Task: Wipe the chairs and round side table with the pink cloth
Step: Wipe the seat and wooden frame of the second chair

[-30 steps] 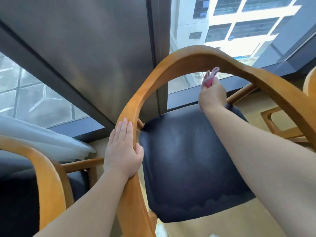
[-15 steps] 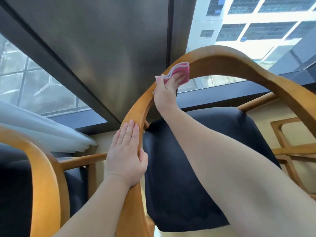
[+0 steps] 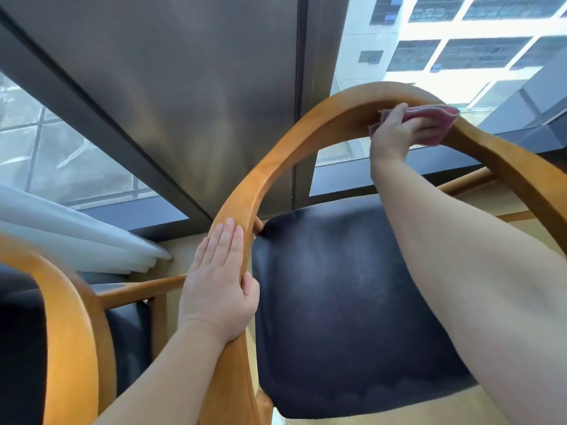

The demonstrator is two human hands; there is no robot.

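Note:
A wooden chair with a curved backrest rail (image 3: 294, 148) and a dark blue seat cushion (image 3: 352, 302) fills the middle of the view. My right hand (image 3: 395, 130) presses the pink cloth (image 3: 429, 124) around the top of the rail, near its highest point. My left hand (image 3: 217, 283) grips the left side of the same rail, fingers flat on the wood and thumb on the inner edge. A second chair of the same kind (image 3: 70, 317) stands at the lower left. The round side table is out of view.
Dark window frames (image 3: 184, 87) and glass stand right behind the chair, with a building outside. White curtain fabric (image 3: 76, 240) bunches at the left by the floor. Light wooden floor (image 3: 460, 409) shows under the seat.
My right hand moved the pink cloth along the rail, from under the arch over to the left bend, then back right to the top. My left hand kept its grip on the rail.

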